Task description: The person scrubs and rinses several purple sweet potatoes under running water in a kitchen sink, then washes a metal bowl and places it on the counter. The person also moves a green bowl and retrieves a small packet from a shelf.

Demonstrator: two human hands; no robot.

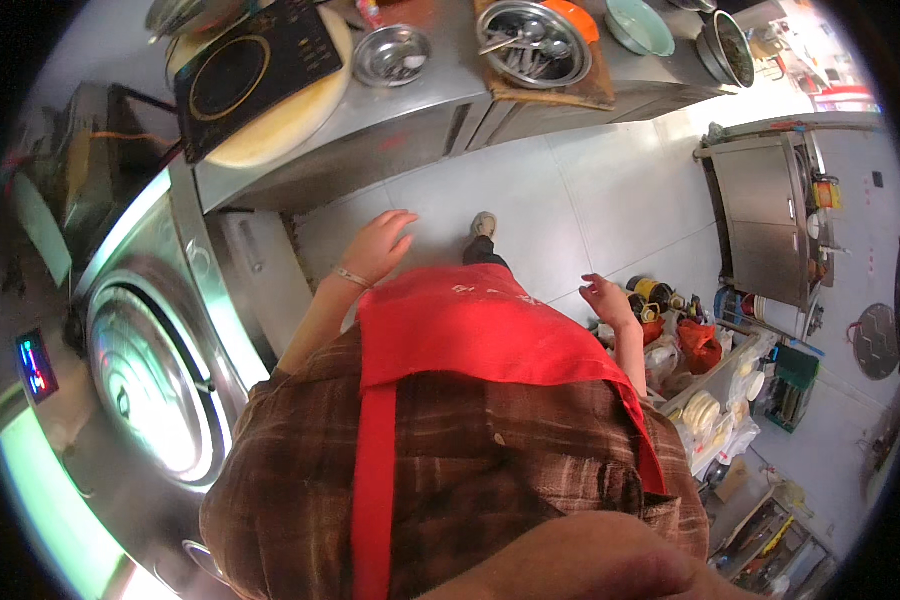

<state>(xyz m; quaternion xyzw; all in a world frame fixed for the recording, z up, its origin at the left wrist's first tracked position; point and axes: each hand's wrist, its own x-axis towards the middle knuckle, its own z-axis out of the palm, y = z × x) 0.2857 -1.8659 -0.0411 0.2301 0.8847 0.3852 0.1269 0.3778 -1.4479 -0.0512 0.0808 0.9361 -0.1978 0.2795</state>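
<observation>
My left hand [378, 246] hangs in the air over the pale tiled floor, its fingers stretched out and holding nothing. A band circles that wrist. The nearest thing to it is the steel counter front [370, 165]. My right hand [606, 300] hangs at my other side, fingers loosely bent and apart, with nothing in it. Close beside it are dark bottles with yellow labels [652, 292] and a red plastic bag [700, 345]. Between my hands hangs a red apron [470, 325] over a brown plaid shirt. One shoe [484, 224] shows ahead on the floor.
Along the counter are an induction cooker [232, 78] on a round board, a metal bowl [392, 55], a basin of utensils [533, 42] and a green bowl [640, 25]. A large round steel lid [150, 380] is at left. A steel cabinet [760, 210] and loaded shelves [705, 415] stand at right.
</observation>
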